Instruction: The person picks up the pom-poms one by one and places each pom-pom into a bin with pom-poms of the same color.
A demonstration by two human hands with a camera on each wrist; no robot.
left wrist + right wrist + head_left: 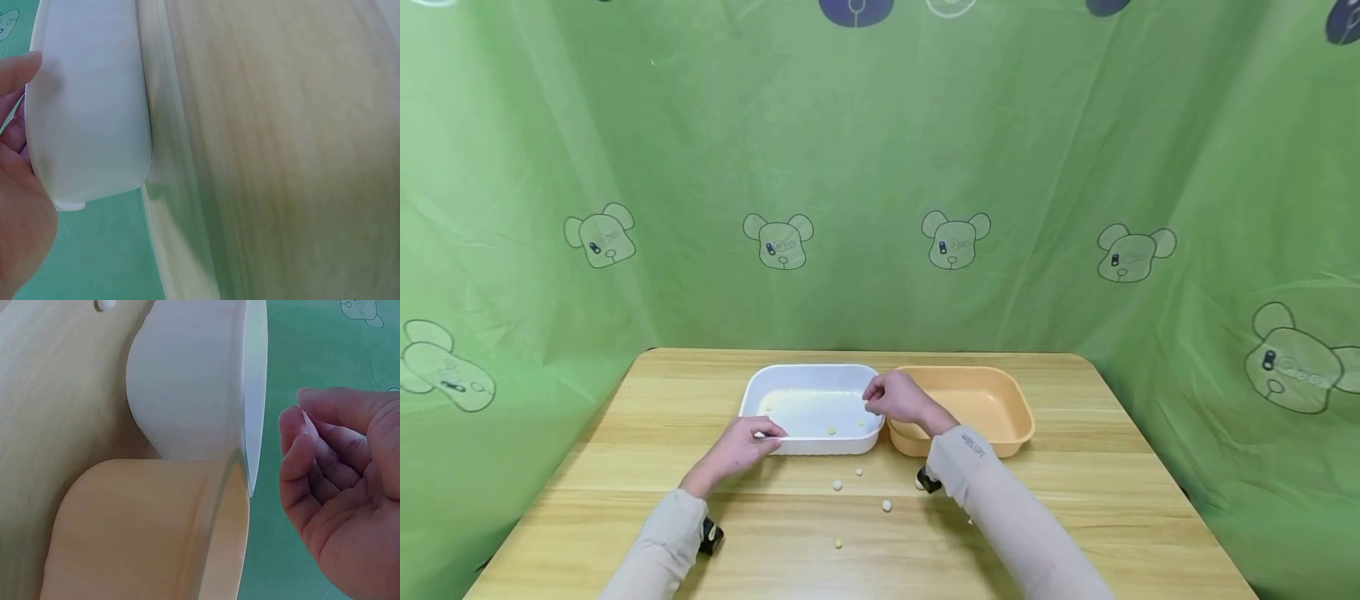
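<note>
My left hand [737, 450] grips the near-left rim of a white plastic basin [827, 447]. In the left wrist view its thumb [25, 70] lies on the basin's outer wall, with the other fingers behind the rim. My right hand [897, 396] hovers above the basin's right end, thumb and fingertips drawn together. A tiny pale ball shows at those fingertips in the head view; the curled fingers [297, 462] mostly hide it in the right wrist view. Several small yellowish balls, one nearer the front wall [831, 431], lie inside the white basin.
An orange basin [1026, 421] stands against the white one's right side, partly behind my right forearm. On the wooden table [775, 533] in front lie several small balls, including a white ball [887, 506] and a yellow ball [838, 543]. Green curtain [865, 300] surrounds the table.
</note>
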